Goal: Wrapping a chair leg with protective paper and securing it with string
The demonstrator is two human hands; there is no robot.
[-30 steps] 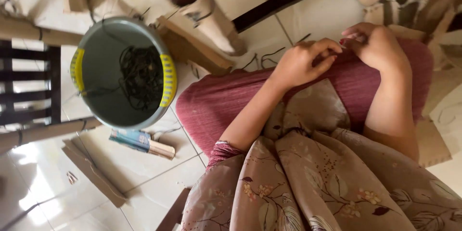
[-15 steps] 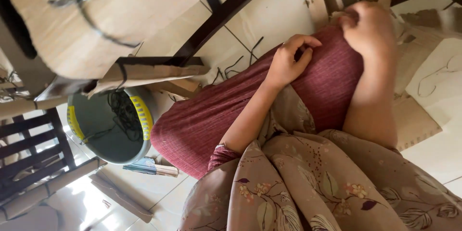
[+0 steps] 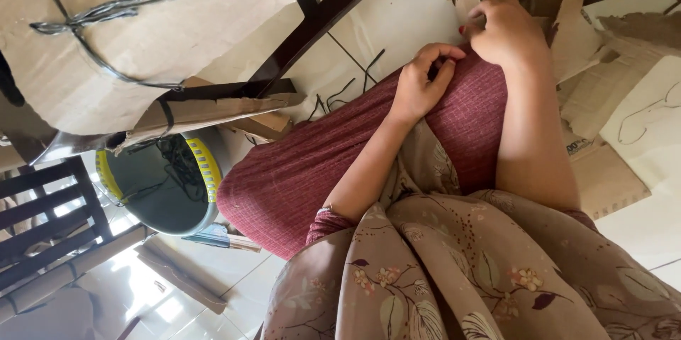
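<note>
My left hand (image 3: 424, 83) rests on my raised knee, which is covered in maroon ribbed cloth (image 3: 305, 170). Its fingers curl in until the thumb meets the fingertips, and nothing shows between them. My right hand (image 3: 505, 28) reaches past the knee to the torn brown cardboard pieces (image 3: 567, 21) on the floor, its fingers closed on the edge of one piece (image 3: 464, 1). A floral brown garment (image 3: 454, 276) covers my lap.
A grey basin (image 3: 135, 184) with yellow handles holds tangled black cord, left of my knee. Over it leans a big cardboard sheet (image 3: 177, 35) tied with black straps. Nearby are a dark wooden bar (image 3: 333, 7), a black slatted frame (image 3: 42, 212) and loose black cord bits (image 3: 347, 88).
The view swung, so the basin slid down-left and the strapped cardboard came into sight. My right hand left my left hand and moved out to the torn cardboard beyond the knee.
</note>
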